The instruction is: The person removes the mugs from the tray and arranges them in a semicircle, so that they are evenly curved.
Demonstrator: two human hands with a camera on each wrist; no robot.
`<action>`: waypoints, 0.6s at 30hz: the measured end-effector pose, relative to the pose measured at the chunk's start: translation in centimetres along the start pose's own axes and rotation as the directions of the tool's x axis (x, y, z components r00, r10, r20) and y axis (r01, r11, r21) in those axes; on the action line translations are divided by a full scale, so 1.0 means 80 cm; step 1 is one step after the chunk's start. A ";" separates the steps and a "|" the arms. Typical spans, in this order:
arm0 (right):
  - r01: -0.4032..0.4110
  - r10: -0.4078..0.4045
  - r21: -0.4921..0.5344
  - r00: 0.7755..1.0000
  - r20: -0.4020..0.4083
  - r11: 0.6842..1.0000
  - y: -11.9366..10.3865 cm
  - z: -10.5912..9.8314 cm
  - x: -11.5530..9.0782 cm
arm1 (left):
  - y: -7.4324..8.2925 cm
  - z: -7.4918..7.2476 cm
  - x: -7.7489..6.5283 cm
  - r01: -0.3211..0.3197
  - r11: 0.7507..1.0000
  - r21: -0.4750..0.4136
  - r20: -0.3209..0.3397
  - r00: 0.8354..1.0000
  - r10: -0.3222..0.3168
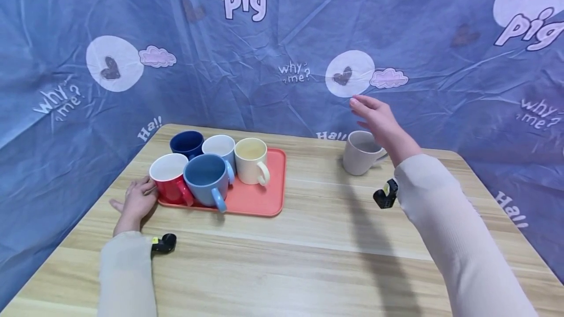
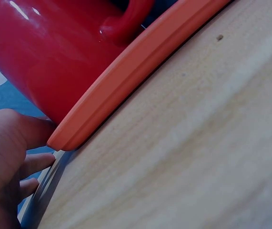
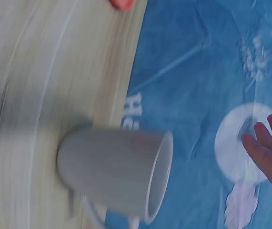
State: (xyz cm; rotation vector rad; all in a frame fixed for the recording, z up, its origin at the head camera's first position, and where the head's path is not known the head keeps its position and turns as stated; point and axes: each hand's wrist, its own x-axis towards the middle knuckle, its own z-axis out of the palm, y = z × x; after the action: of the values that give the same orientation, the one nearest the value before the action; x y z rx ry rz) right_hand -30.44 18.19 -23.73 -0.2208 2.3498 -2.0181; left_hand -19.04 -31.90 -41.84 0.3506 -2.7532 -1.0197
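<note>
My left hand (image 1: 140, 198) is at the left end of a coral-red tray (image 1: 275, 194), its nearest digit touching the rim beside a red mug (image 1: 171, 185). The left wrist view shows its other fingers (image 2: 36, 163) extended low behind the tray corner. Also on the tray stand a blue mug (image 1: 204, 185), a dark navy mug (image 1: 187, 143), a white-lined mug with a light blue outside (image 1: 226, 158) and a cream mug (image 1: 250, 168). My right hand (image 1: 376, 119) hovers, fingers extended and holding nothing, above a grey mug (image 1: 358, 155). That mug stands upright on the table, handle to the right.
A wooden table (image 1: 282, 268) bears the tray and the grey mug. Behind it hangs a wrinkled blue printed cloth (image 1: 282, 101). Black wrist cameras (image 1: 166, 243) show beside both forearms, and the right arm casts a long shadow on the table.
</note>
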 end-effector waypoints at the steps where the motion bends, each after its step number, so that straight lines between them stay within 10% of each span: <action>1: 0.008 -0.008 0.002 1.000 0.010 1.000 -0.001 0.007 0.000 | 0.000 0.000 0.000 0.000 1.000 0.001 0.000 1.000 0.000; 18: 0.073 -0.084 0.057 0.970 0.230 0.996 0.005 0.120 -0.018 | 0.001 -0.001 0.000 0.019 1.000 0.004 0.011 1.000 -0.019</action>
State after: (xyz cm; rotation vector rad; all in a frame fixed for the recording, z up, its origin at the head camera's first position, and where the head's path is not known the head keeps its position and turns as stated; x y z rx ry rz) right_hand -27.92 8.99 -25.69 -0.5258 2.1807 -1.9566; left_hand -19.04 -31.89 -41.75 0.3742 -2.7671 -1.0233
